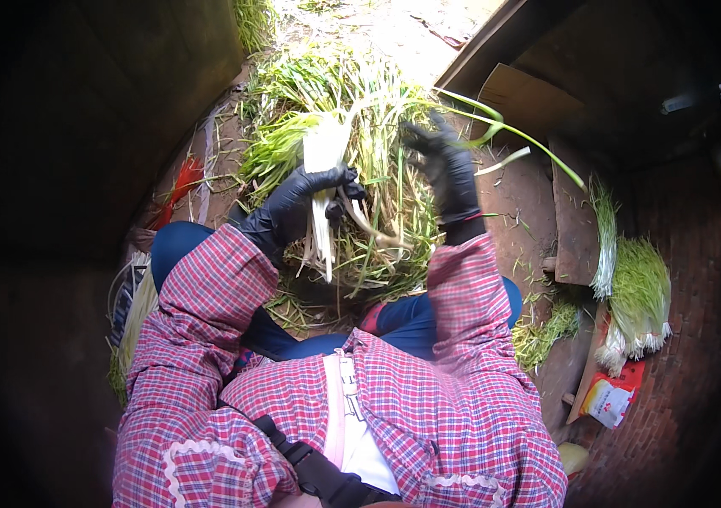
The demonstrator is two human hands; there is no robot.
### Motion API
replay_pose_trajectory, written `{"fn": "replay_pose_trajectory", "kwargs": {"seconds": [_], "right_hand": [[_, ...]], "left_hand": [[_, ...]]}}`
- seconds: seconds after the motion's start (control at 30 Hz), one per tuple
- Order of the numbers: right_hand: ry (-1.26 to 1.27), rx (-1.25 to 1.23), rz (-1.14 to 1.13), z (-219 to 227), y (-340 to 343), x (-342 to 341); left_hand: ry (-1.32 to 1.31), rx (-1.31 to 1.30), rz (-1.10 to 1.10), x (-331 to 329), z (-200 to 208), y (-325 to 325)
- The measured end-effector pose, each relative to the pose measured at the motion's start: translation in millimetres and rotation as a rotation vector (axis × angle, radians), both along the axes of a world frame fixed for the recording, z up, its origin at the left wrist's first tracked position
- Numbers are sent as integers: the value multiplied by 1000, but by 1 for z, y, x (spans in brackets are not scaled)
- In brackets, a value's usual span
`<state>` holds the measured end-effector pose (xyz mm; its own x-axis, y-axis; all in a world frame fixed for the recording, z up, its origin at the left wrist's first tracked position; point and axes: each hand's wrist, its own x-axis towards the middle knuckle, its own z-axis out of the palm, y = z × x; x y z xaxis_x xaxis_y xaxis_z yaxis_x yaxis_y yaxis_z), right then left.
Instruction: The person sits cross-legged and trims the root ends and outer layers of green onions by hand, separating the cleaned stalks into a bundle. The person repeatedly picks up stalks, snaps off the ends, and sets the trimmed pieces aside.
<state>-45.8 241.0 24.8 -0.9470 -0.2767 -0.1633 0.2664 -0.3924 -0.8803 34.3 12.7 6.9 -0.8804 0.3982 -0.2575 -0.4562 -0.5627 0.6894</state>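
Note:
In a black glove, my left hand [297,203] is closed round a bunch of chive-like greens [322,148] with bright white stems. Its stem ends hang below my fingers, and a thin brownish stalk dangles beside them. My right hand [443,165], gloved in black too, is raised to the right of the bunch, slightly blurred, its fingers apart and nothing visible in its palm. Just past it a long green leaf [538,146] arches to the right. Under both hands lies a big heap of loose green leaves and pale stalks [369,76].
Finished-looking bundles of white-stemmed greens [638,292] lie at the right, above a red and white packet [611,396]. A cardboard piece [530,97] leans at the far right. Red strips [184,182] lie at the left. Dark walls flank both sides.

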Motion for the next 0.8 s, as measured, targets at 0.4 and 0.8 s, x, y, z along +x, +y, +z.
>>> {"fn": "replay_pose_trajectory", "kwargs": {"seconds": [0.4, 0.8], "right_hand": [[-60, 277, 521, -31, 73, 85], [682, 1077, 166, -38, -53, 85]], "left_hand": [[-129, -86, 533, -11, 26, -40], [39, 68, 478, -20, 9, -18]]}}
